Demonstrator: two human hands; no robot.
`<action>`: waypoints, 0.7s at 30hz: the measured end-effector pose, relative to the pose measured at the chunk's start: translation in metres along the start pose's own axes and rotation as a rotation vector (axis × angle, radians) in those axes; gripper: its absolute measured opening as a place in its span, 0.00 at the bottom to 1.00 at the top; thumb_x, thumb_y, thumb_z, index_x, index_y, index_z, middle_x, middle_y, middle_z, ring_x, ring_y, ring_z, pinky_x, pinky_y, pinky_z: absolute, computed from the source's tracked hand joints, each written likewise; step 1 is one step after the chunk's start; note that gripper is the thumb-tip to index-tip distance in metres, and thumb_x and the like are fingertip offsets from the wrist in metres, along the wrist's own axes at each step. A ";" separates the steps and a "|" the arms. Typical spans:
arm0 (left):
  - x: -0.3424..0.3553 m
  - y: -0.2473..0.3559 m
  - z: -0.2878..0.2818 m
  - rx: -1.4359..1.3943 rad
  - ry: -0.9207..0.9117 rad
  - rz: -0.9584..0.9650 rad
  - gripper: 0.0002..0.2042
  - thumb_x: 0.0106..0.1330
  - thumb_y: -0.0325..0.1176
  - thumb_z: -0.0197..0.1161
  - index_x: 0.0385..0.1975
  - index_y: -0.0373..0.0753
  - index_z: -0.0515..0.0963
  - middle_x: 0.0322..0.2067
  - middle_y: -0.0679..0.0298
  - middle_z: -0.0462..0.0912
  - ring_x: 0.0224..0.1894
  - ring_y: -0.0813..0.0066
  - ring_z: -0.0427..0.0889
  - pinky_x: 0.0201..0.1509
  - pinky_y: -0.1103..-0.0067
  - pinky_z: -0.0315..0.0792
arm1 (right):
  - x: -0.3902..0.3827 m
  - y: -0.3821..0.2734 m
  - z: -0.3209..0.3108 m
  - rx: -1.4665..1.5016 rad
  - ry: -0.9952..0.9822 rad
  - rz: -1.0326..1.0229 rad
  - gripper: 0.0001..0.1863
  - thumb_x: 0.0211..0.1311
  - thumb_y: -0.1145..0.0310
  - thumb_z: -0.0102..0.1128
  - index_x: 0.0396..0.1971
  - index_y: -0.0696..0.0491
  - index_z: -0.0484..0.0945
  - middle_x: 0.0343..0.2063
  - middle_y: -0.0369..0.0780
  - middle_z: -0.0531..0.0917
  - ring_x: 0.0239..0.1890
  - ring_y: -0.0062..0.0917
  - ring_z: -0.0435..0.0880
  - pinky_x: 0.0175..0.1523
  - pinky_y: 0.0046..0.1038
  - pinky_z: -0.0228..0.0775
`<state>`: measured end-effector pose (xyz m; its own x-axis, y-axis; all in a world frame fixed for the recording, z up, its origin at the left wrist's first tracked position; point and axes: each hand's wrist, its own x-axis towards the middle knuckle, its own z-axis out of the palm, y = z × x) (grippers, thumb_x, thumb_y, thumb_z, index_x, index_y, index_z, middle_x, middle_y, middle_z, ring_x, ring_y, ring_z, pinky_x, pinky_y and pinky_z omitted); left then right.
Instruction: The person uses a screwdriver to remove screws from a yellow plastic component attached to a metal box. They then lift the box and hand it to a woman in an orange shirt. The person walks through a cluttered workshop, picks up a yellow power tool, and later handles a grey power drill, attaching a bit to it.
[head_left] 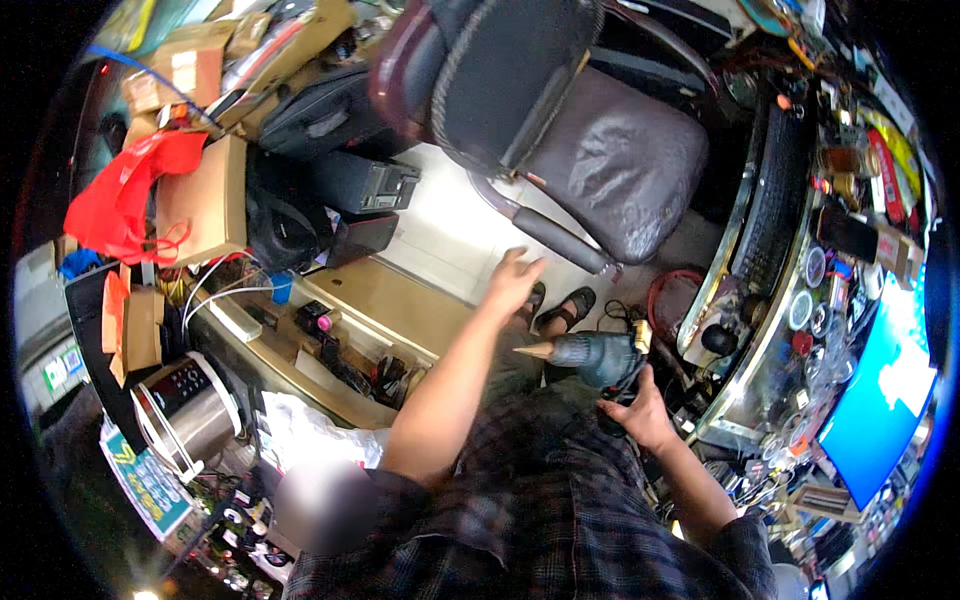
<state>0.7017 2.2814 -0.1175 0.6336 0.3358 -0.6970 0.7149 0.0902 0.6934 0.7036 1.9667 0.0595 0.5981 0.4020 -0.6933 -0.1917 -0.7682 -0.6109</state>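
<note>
My right hand (pixel 640 418) is wrapped round the grip of a dark teal power drill (pixel 598 357), held in front of my body. A pointed gold-coloured cone bit (pixel 534 350) sticks out of its front end toward the left. The drill's lower part is hidden behind my hand and dark shirt. My left hand (pixel 513 283) reaches forward with fingers apart and nothing in it. It hovers above the floor, beyond the bit and apart from the drill. My sandalled feet (pixel 566 311) show just below and beside it.
A brown leather chair (pixel 612 155) stands ahead, its armrest (pixel 560 238) near my left hand. An open drawer (pixel 350 350) with small items lies left. At right are a keyboard (pixel 775 190), a lit monitor (pixel 885 385) and a cluttered desk. Boxes (pixel 205 205) and a red bag (pixel 135 195) fill the far left.
</note>
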 end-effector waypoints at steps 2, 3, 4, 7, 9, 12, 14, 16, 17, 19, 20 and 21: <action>-0.059 0.018 -0.045 -0.216 0.047 -0.143 0.31 0.73 0.42 0.66 0.70 0.36 0.65 0.50 0.56 0.81 0.48 0.70 0.82 0.52 0.75 0.79 | 0.010 -0.035 0.008 0.000 -0.053 0.080 0.49 0.49 0.57 0.84 0.61 0.68 0.62 0.54 0.59 0.80 0.59 0.46 0.81 0.63 0.38 0.72; -0.080 0.002 -0.065 -0.298 0.111 -0.131 0.29 0.74 0.41 0.66 0.69 0.36 0.67 0.50 0.56 0.82 0.50 0.69 0.82 0.53 0.74 0.79 | 0.013 -0.041 0.019 -0.015 -0.067 0.056 0.50 0.49 0.56 0.84 0.62 0.69 0.61 0.54 0.59 0.80 0.59 0.45 0.81 0.64 0.37 0.72; -0.101 -0.002 -0.084 -0.286 0.127 -0.075 0.26 0.74 0.39 0.64 0.68 0.35 0.68 0.52 0.55 0.81 0.52 0.67 0.82 0.55 0.72 0.79 | 0.021 -0.040 0.032 -0.034 -0.075 0.034 0.51 0.50 0.55 0.84 0.63 0.69 0.61 0.54 0.59 0.80 0.60 0.44 0.81 0.64 0.37 0.72; -0.112 -0.049 -0.121 -0.536 0.313 -0.168 0.23 0.78 0.37 0.56 0.68 0.33 0.68 0.56 0.52 0.80 0.54 0.62 0.82 0.60 0.70 0.78 | 0.041 -0.071 0.063 -0.190 -0.122 -0.090 0.57 0.52 0.46 0.81 0.65 0.72 0.55 0.42 0.60 0.85 0.44 0.45 0.89 0.51 0.39 0.80; -0.104 -0.043 -0.149 -0.915 0.410 -0.333 0.23 0.78 0.36 0.54 0.68 0.30 0.66 0.60 0.50 0.77 0.53 0.59 0.83 0.59 0.69 0.79 | 0.048 -0.117 0.076 -0.163 -0.191 -0.084 0.58 0.53 0.45 0.80 0.66 0.73 0.56 0.50 0.62 0.82 0.53 0.44 0.86 0.58 0.37 0.77; -0.064 -0.052 -0.198 -1.304 0.533 -0.317 0.22 0.77 0.37 0.55 0.66 0.34 0.67 0.58 0.51 0.76 0.50 0.60 0.83 0.51 0.71 0.81 | 0.061 -0.174 0.099 -0.035 -0.339 0.009 0.61 0.55 0.43 0.79 0.70 0.73 0.54 0.66 0.59 0.71 0.69 0.43 0.72 0.73 0.37 0.63; -0.038 -0.036 -0.239 -1.418 0.566 -0.331 0.21 0.78 0.37 0.54 0.66 0.34 0.68 0.64 0.51 0.74 0.50 0.59 0.84 0.52 0.71 0.81 | 0.078 -0.175 0.118 -0.016 -0.347 0.055 0.61 0.55 0.43 0.78 0.70 0.73 0.54 0.66 0.58 0.71 0.70 0.41 0.70 0.74 0.36 0.61; -0.012 -0.027 -0.278 -1.268 0.513 -0.213 0.20 0.78 0.38 0.56 0.65 0.38 0.71 0.61 0.54 0.77 0.49 0.61 0.84 0.51 0.72 0.81 | 0.091 -0.190 0.129 0.029 -0.384 0.086 0.61 0.55 0.42 0.78 0.70 0.74 0.54 0.67 0.57 0.70 0.71 0.40 0.69 0.74 0.36 0.59; 0.000 -0.021 -0.294 -1.061 0.491 -0.138 0.20 0.75 0.39 0.59 0.63 0.38 0.73 0.57 0.54 0.78 0.48 0.60 0.84 0.50 0.71 0.81 | 0.098 -0.205 0.132 0.067 -0.411 0.092 0.61 0.55 0.41 0.77 0.70 0.74 0.54 0.67 0.58 0.69 0.72 0.40 0.68 0.75 0.36 0.59; 0.018 -0.002 -0.329 -0.631 0.447 0.000 0.21 0.71 0.41 0.64 0.58 0.36 0.76 0.50 0.53 0.82 0.45 0.56 0.85 0.49 0.68 0.81 | 0.113 -0.225 0.136 0.086 -0.436 0.091 0.61 0.56 0.41 0.76 0.69 0.75 0.54 0.68 0.58 0.69 0.72 0.41 0.67 0.75 0.36 0.58; 0.029 0.004 -0.347 -0.331 0.477 0.105 0.21 0.70 0.41 0.65 0.57 0.36 0.77 0.50 0.51 0.82 0.47 0.54 0.85 0.51 0.67 0.80 | 0.122 -0.234 0.136 0.062 -0.434 0.081 0.61 0.56 0.41 0.76 0.69 0.76 0.54 0.68 0.59 0.68 0.72 0.42 0.67 0.75 0.36 0.58; 0.039 0.005 -0.367 -0.023 0.503 0.198 0.21 0.69 0.41 0.66 0.57 0.35 0.77 0.49 0.50 0.82 0.48 0.52 0.84 0.53 0.65 0.79 | 0.133 -0.241 0.138 0.042 -0.440 0.071 0.61 0.56 0.41 0.76 0.69 0.76 0.54 0.68 0.59 0.68 0.72 0.43 0.67 0.75 0.37 0.58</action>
<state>0.6210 2.6391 -0.0739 0.5322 0.7552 -0.3827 0.5856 -0.0018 0.8106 0.7218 2.2744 0.0613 0.1961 0.5299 -0.8251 -0.2567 -0.7843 -0.5648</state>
